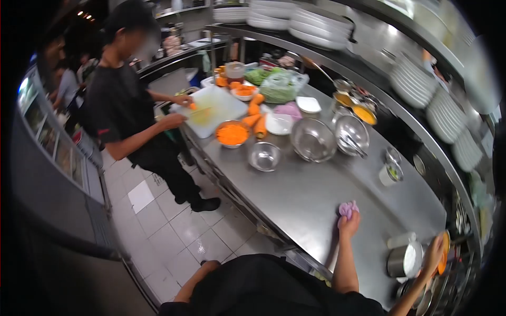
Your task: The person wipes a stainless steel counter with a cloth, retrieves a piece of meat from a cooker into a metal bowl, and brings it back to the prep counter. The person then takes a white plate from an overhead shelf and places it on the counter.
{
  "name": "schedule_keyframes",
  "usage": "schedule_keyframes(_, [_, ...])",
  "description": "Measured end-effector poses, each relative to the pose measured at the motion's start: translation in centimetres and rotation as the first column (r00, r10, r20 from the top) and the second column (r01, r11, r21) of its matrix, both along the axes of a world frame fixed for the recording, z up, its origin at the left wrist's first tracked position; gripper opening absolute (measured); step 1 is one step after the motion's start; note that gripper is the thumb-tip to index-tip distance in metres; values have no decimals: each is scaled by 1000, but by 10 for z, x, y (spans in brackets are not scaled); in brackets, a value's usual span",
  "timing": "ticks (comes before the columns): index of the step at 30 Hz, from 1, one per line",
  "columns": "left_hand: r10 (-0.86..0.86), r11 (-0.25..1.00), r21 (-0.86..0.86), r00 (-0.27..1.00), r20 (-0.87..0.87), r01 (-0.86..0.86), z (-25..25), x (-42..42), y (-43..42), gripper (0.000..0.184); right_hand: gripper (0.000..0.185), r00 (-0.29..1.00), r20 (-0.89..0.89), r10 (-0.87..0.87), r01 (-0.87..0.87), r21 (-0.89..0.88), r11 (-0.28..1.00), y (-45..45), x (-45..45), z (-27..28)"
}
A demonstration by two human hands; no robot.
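My right hand (348, 225) is closed around a crumpled pink-purple cloth (348, 209) and reaches over the steel worktable (295, 197). My left arm (194, 280) shows low at the left, bent beside my dark shirt; the shirt hides its hand and fingers. At the right edge another person's hand (434, 254) seems to come in, touching an orange item (444, 255) that is only partly visible. Near that hand stand a metal pot (401, 262) with something white in it and a pale cylindrical container (401, 240).
Across the table, a co-worker (126, 100) handles carrot at a cutting board (208, 105). Shredded carrot fills a bowl (232, 134). Steel bowls (313, 139), a white cup (390, 174) and bagged greens (279, 87) stand about. Plates (321, 26) line the overhead shelf.
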State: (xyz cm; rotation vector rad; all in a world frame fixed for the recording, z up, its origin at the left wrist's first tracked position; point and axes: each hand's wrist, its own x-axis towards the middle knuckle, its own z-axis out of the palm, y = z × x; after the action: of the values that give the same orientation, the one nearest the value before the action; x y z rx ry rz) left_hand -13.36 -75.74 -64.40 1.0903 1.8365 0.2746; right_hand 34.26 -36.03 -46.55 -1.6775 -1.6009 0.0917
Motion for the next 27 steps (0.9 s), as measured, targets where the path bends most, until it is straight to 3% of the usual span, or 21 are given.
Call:
schedule_keyframes(2, [0, 997, -71, 999, -45, -4, -27, -27, -42, 39, 45, 978, 91, 185, -199, 186, 962, -11, -14, 6])
schedule_keyframes(3, [-16, 993, -114, 998, -60, 9, -38, -43, -64, 39, 47, 985, 20, 172, -173, 105, 979, -13, -24, 3])
schedule_keyframes(4, [-33, 987, -162, 997, -73, 21, -45, -60, -88, 40, 52, 975, 126, 183, -200, 141, 970, -15, -37, 0])
schedule_keyframes(5, [-38, 979, -201, 996, -77, 22, -52, -78, -108, 40, 58, 970, 218, 111, -111, -13, 994, -32, -68, 28])
schedule_keyframes(6, [-37, 969, -245, 996, -86, 14, -55, -92, -130, 41, 58, 971, 222, 89, -87, -17, 996, -49, -93, 45])
schedule_keyframes(9, [53, 934, -347, 993, -101, -85, -58, -133, -203, 42, 55, 965, 141, 221, -233, 73, 970, -73, -197, 74])
schedule_keyframes(12, [143, 903, -392, 983, -116, -177, -68, -176, -261, 44, 47, 894, -7, 449, -448, 8, 894, -114, -295, 65])
schedule_keyframes(14, [167, 901, -383, 978, -122, -202, -74, -207, -282, 45, 41, 842, -85, 532, -537, -55, 841, -140, -356, 43])
schedule_keyframes(16, [252, 890, -356, 958, -136, -285, -74, -238, -293, 46, 34, 773, -272, 573, -627, -191, 755, -171, -412, 33])
schedule_keyframes(18, [485, 785, -375, 866, -122, -493, -64, -269, -290, 58, 32, 699, -241, 674, -714, -179, 676, -180, -452, -2])
schedule_keyframes(20, [693, 673, -341, 720, -17, -656, -42, -292, -279, 55, 29, 659, -215, 721, -750, -253, 611, -186, -475, -31])
schedule_keyframes(23, [750, 643, -307, 658, 65, -702, -36, -334, -256, 55, 30, 672, -108, 732, -673, -502, 543, -179, -485, -90])
schedule_keyframes(25, [694, 719, -84, 719, 34, -690, -48, -365, -239, 54, 30, 671, -160, 724, -618, -659, 428, -163, -471, -168])
schedule_keyframes(27, [701, 713, -71, 712, 42, -698, -46, -391, -225, 54, 24, 179, 137, 974, -462, -863, 206, -136, -457, -253])
